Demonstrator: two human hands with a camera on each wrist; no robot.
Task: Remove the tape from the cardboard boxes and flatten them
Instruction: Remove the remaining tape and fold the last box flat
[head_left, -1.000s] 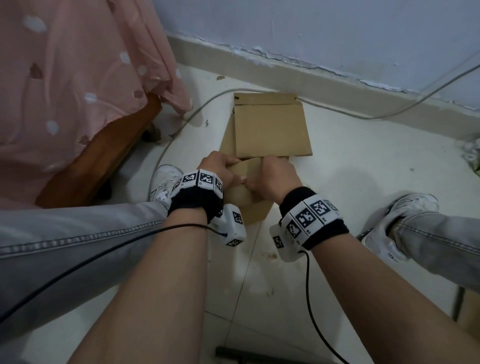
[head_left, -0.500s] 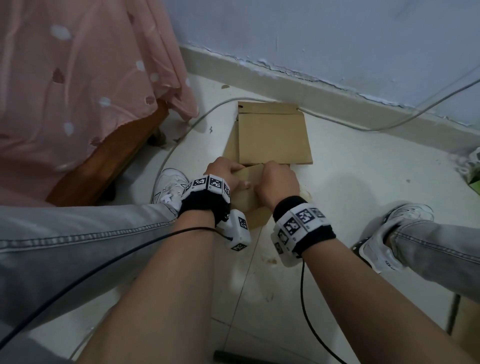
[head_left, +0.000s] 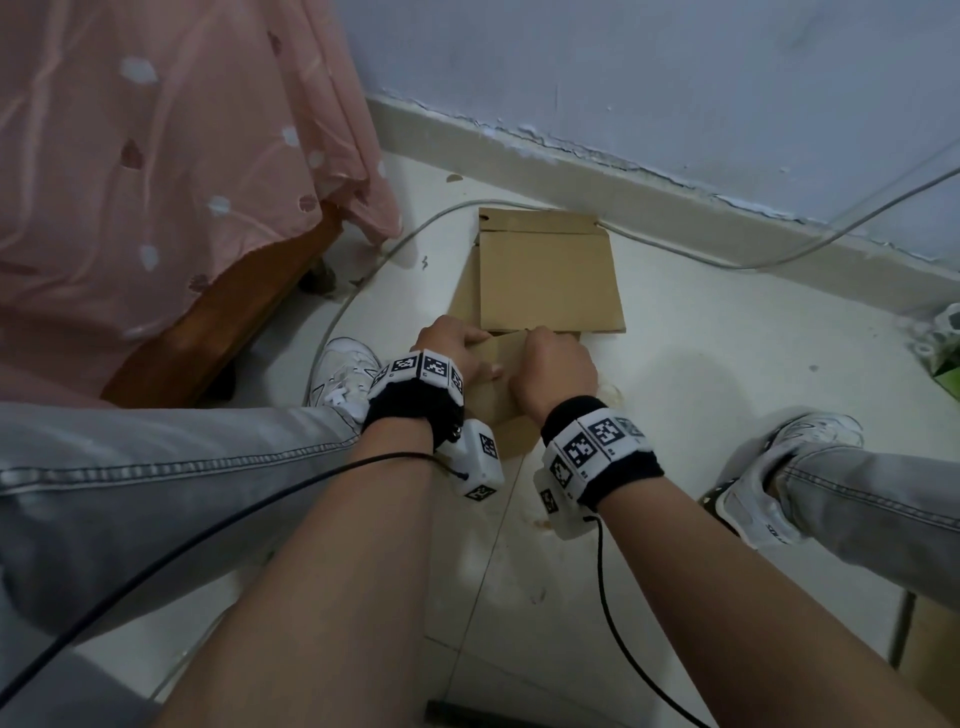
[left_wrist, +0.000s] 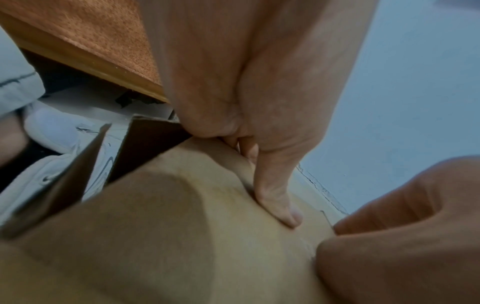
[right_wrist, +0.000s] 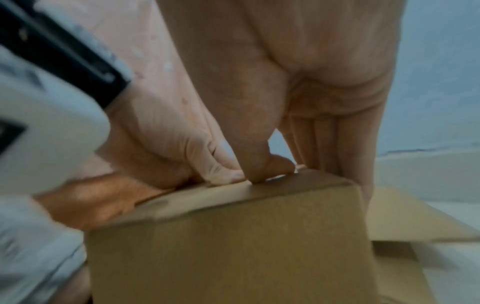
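Still clamped with left hand and right hand on small cardboard box, hardly shifted since earlier; top seam presumably not yet opened.

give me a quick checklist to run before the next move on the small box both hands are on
1. Left hand holds the small box: ok, thumb pressed on its top face, fingers curled over the far edge.
2. Right hand holds it: ok, thumb and fingers pinch the top edge.
3. Tape off this box: cannot tell, no strip shows clearly in the blurred wrist views.
4. Box flattened: not ok, it stands with full sides.
5. Flattened cardboard out of the way: ok, it lies flat on the floor beyond the hands.
6. Grey cable clear of the work: ok, it runs on the floor to the left of the cardboard.
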